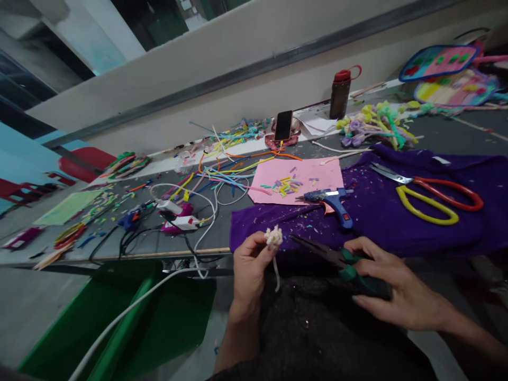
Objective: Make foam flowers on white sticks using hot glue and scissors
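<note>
Between the thumb and fingers of my left hand [251,267] is a cream flower-like bundle [273,236], its pale stem hanging below. My right hand [392,283] is wrapped round the green handles of long-nose pliers [319,251]. The dark jaws point left, a short way from the bundle and apart from it. Beyond my hands, a blue glue gun [331,200] lies on the purple cloth [416,233] and partly over a pink sheet [313,172]. Small coloured pieces [288,184] are scattered on that sheet.
Scissors [431,193] with red and yellow handles lie right. Behind are a phone [283,126], a dark bottle [339,98] and yarn-like flowers [377,124]. Power plugs [178,219], cables and another glue gun [130,219] are left. A green bin [159,317] stands below the table edge.
</note>
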